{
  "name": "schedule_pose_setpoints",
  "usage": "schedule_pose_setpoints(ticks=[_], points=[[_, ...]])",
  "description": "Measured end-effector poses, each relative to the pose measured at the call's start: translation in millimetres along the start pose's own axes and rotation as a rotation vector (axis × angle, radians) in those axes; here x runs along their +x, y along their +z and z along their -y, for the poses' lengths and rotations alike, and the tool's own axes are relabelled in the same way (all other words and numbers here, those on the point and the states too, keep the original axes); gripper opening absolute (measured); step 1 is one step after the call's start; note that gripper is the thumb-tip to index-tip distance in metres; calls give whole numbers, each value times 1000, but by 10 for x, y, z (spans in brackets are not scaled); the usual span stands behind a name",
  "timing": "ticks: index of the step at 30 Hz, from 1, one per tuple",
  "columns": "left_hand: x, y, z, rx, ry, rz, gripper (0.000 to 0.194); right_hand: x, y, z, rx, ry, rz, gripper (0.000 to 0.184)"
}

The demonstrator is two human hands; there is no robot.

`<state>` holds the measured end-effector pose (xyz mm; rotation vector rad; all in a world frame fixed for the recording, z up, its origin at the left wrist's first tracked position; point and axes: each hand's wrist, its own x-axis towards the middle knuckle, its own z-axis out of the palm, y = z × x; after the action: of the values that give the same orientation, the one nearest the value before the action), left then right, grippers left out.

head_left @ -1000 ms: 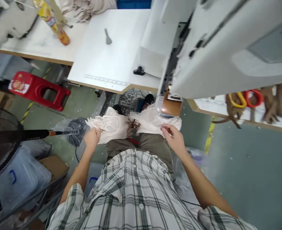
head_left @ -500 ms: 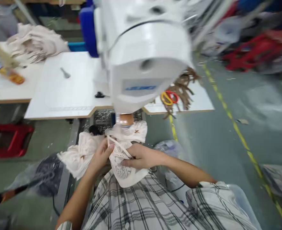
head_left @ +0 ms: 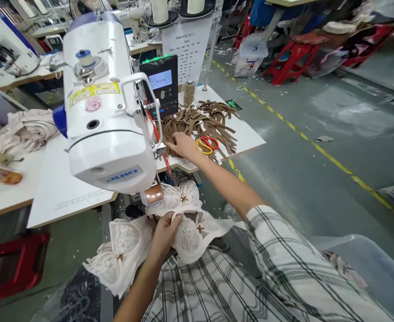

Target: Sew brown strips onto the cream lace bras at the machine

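Note:
My left hand (head_left: 166, 230) pinches the upper edge of a cream lace bra (head_left: 187, 237), which hangs over my lap with a small brown bow at its centre. My right hand (head_left: 183, 145) reaches across to a heap of brown fabric strips (head_left: 213, 118) on the table, its fingers a little apart at the near left side of the heap. Beside that wrist lie scissors (head_left: 204, 150) with red and yellow handles. Another cream bra (head_left: 173, 197) sits under the sewing machine head, by its copper-coloured cylinder (head_left: 154, 194). More cream lace bras (head_left: 123, 246) hang to the left of my left hand.
The white sewing machine (head_left: 110, 134) stands ahead, with a control panel (head_left: 161, 85) behind it. Folded cream fabric (head_left: 29, 129) and an orange-labelled bottle (head_left: 2, 173) lie on the left table. A red stool (head_left: 14, 268) is at lower left, a clear plastic bin (head_left: 361, 255) at right.
My right hand has let go of the cream bra and moved forward to the brown strips. My left hand still holds the bra. The view has turned and now takes in more of the table.

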<state>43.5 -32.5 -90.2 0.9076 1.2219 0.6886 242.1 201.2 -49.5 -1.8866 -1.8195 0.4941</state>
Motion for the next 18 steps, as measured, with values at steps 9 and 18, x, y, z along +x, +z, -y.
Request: schedule_pose_setpoints(ticks=[9, 18], points=[[-329, -185, -189, 67, 83, -93, 30, 85, 74, -97, 511, 34, 65, 17], [-330, -253, -337, 310, 235, -224, 34, -1434, 173, -46, 1269, 44, 564, 45]])
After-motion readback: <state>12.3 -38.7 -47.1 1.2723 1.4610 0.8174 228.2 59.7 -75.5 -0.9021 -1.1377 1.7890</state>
